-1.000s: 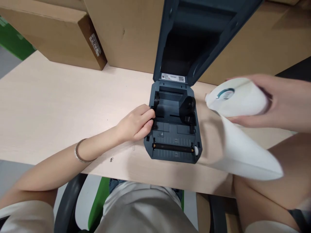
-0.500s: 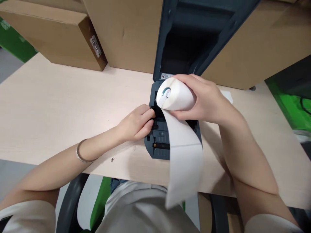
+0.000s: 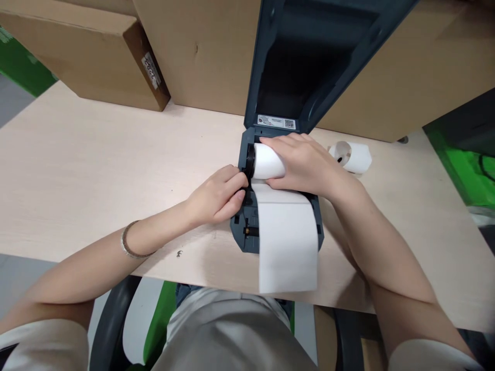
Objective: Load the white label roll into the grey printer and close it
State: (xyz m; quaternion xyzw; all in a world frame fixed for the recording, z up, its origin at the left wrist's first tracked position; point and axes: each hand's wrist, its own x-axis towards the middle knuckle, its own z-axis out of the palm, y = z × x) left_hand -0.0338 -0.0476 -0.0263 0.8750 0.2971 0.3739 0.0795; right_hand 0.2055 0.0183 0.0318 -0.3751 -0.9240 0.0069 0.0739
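A dark label printer [image 3: 240, 234] sits on the table with its lid [image 3: 251, 77] raised. My right hand [image 3: 305, 162] is closed round a white label roll [image 3: 266, 161] lying inside the printer. The roll's left end is against a black roll holder [image 3: 250, 159]. From the roll a loose strip of labels [image 3: 288, 242] runs forward over the printer's front and past it. My left hand [image 3: 222, 193] has its fingers curled on the printer's left side, just below the roll holder; what the fingertips grip inside is hidden.
A second small white roll [image 3: 356, 157] lies on the table to the right of the printer. Cardboard boxes [image 3: 69, 56] stand along the back. The table's front edge [image 3: 216, 283] is close to my body.
My right hand has lowered the label roll into the printer, and the roll's left end now meets the roll holder. The label strip hangs flatter. My left hand has barely moved.
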